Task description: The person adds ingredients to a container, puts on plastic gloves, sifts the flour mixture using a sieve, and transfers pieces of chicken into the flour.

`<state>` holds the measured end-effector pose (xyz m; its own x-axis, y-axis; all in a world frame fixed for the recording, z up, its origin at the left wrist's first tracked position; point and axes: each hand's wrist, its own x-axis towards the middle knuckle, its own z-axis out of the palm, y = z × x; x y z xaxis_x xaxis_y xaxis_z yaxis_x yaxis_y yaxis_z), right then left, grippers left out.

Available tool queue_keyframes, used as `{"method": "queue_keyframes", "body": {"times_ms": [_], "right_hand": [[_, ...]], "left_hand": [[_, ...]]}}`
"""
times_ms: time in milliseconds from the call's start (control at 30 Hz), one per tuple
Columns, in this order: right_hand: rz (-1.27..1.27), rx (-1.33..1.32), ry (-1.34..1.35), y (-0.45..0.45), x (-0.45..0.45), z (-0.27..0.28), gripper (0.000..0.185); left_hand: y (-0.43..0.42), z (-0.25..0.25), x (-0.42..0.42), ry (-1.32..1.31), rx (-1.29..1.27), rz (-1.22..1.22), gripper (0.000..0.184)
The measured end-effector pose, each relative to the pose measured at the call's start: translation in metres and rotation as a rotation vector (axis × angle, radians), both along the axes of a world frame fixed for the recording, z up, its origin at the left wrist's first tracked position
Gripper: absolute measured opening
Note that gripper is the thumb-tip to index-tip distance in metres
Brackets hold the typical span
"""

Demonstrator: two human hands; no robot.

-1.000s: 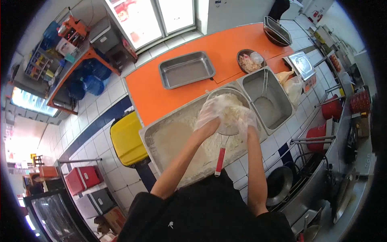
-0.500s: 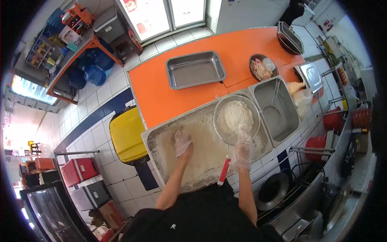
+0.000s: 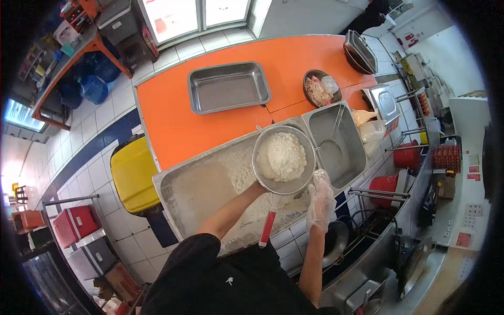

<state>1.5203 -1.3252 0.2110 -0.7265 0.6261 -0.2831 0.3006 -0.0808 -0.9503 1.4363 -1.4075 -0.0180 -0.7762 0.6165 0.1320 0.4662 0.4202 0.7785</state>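
A round wire sieve (image 3: 258,167) with a red-and-white handle (image 3: 267,229) holds a heap of white flour (image 3: 284,156). It sits above a large steel pan (image 3: 173,210) coated with flour. My left forearm (image 3: 231,209) reaches under the sieve, so my left hand is hidden beneath it. Beside the sieve's right rim is my right hand (image 3: 321,203), in a clear plastic glove. Its floury fingers stretch upward, apart from the handle, with nothing visible in them; whether they touch the rim I cannot tell.
A deep steel pan (image 3: 349,164) with a wire tool in it adjoins on the right. On the orange table (image 3: 173,134) stand a steel tray (image 3: 194,100) and a bowl of shredded food (image 3: 318,90). A yellow-lidded bin (image 3: 134,176) stands left, a black wok (image 3: 336,244) lower right.
My left hand has moved right, from the floury pan to under the sieve. My right hand has come out of the flour to the sieve's right side. The view has shifted.
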Motion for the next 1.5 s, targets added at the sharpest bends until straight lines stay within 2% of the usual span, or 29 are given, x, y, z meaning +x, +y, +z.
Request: {"method": "queue_keyframes", "body": {"times_ms": [167, 233, 267, 333, 367, 433, 467, 500, 533, 567, 600, 667, 767, 800, 867, 900, 967, 1000, 1033, 1100, 1133, 1167, 1200, 1233, 1267, 1300, 1400, 1433, 1500], "right_hand": [[0.085, -0.029, 0.015, 0.022, 0.009, -0.024, 0.038], [0.520, 1.032, -0.322, 0.020, 0.014, -0.016, 0.040], [0.553, 1.005, -0.316, 0.014, 0.012, -0.011, 0.040], [0.549, 0.682, -0.081, -0.001, 0.010, -0.002, 0.040], [0.546, 0.565, -0.003, -0.009, 0.011, -0.003, 0.040], [0.788, 0.913, -0.074, -0.023, 0.020, -0.015, 0.041], [0.841, 1.057, 0.055, -0.025, 0.027, -0.042, 0.038], [0.873, 1.209, 0.190, -0.027, 0.034, -0.069, 0.036], [1.067, 1.333, 0.135, -0.040, 0.034, -0.079, 0.031], [1.266, 1.437, 0.104, -0.053, 0.033, -0.088, 0.027], [1.691, 1.499, -0.330, -0.083, 0.022, -0.066, 0.023], [1.583, 1.006, -0.300, -0.110, 0.025, -0.069, 0.022], [1.724, 0.862, -0.466, -0.137, 0.047, -0.200, 0.026], [1.726, 0.876, -0.459, -0.132, 0.055, -0.205, 0.026], [1.656, 0.671, -0.211, -0.120, 0.076, -0.219, 0.031], [1.635, 0.604, -0.132, -0.116, 0.087, -0.229, 0.032], [1.693, 0.408, 0.038, -0.118, 0.099, -0.264, 0.035], [1.689, 0.422, 0.035, -0.117, 0.107, -0.261, 0.035], [1.432, 0.034, -0.054, -0.119, 0.114, -0.254, 0.034], [1.122, -0.314, -0.106, -0.131, 0.107, -0.245, 0.034], [1.279, -0.029, -0.189, -0.140, 0.093, -0.240, 0.029], [1.332, 0.123, -0.224, -0.142, 0.075, -0.227, 0.027], [1.383, 0.276, -0.258, -0.143, 0.057, -0.215, 0.025], [1.478, 0.551, -0.157, -0.140, 0.041, -0.178, 0.022], [1.513, 0.690, -0.108, -0.134, 0.035, -0.146, 0.020], [1.537, 0.832, -0.057, -0.127, 0.030, -0.114, 0.019], [1.050, 0.822, 0.112, -0.082, 0.015, -0.048, 0.018], [1.005, 0.849, 0.131, -0.066, -0.001, -0.034, 0.019], [0.776, 0.678, 0.168, -0.035, -0.015, -0.020, 0.021]], "left_hand": [[-0.008, -0.010, 0.051, -0.017, 0.197, -0.286, 0.040], [-0.028, -0.012, 0.073, -0.019, 0.219, -0.308, 0.038], [-0.049, -0.012, 0.084, 0.007, 0.160, -0.304, 0.038], [-0.096, 0.005, 0.097, 0.109, 0.010, -0.327, 0.038], [-0.119, 0.043, 0.095, 0.074, -0.319, -0.495, 0.032], [-0.157, 0.030, 0.126, 0.002, -0.521, -0.292, 0.029], [-0.177, -0.004, 0.152, 0.023, -0.601, -0.174, 0.029], [-0.197, -0.011, 0.163, -0.020, -0.663, -0.103, 0.029], [-0.217, -0.018, 0.174, -0.063, -0.726, -0.032, 0.029], [-0.227, 0.003, 0.178, -0.178, -0.770, -0.008, 0.028], [-0.224, 0.030, 0.181, -0.174, -0.775, -0.008, 0.028], [-0.216, 0.079, 0.188, -0.268, -0.741, 0.345, 0.026], [-0.214, 0.032, 0.201, -0.418, -0.690, 0.264, 0.026], [-0.211, 0.034, 0.198, -0.411, -0.685, 0.274, 0.026], [-0.208, 0.038, 0.196, -0.438, -0.752, 0.102, 0.031], [-0.209, 0.032, 0.198, -0.438, -0.745, 0.110, 0.031], [-0.214, 0.000, 0.205, -0.501, -0.558, 0.264, 0.029], [-0.214, -0.019, 0.208, -0.529, -0.461, 0.331, 0.028], [-0.212, -0.029, 0.209, -0.553, -0.364, 0.389, 0.028], [-0.204, -0.031, 0.205, -0.552, -0.263, 0.423, 0.027], [-0.199, -0.010, 0.202, -0.532, -0.066, 0.657, 0.029], [-0.196, 0.016, 0.194, -0.505, 0.140, 0.880, 0.030], [-0.194, 0.044, 0.179, -0.483, 0.143, 0.855, 0.030], [-0.192, 0.077, 0.164, -0.574, -0.057, 0.804, 0.031], [-0.190, 0.106, 0.152, -0.662, -0.263, 0.752, 0.032], [-0.184, 0.128, 0.139, -0.648, -0.267, 0.739, 0.032], [-0.145, 0.184, 0.102, -0.311, 0.000, 0.721, 0.028], [-0.126, 0.199, 0.088, -0.167, 0.099, 0.725, 0.026], [-0.093, 0.226, 0.059, -0.072, 0.130, 0.624, 0.025]]}}
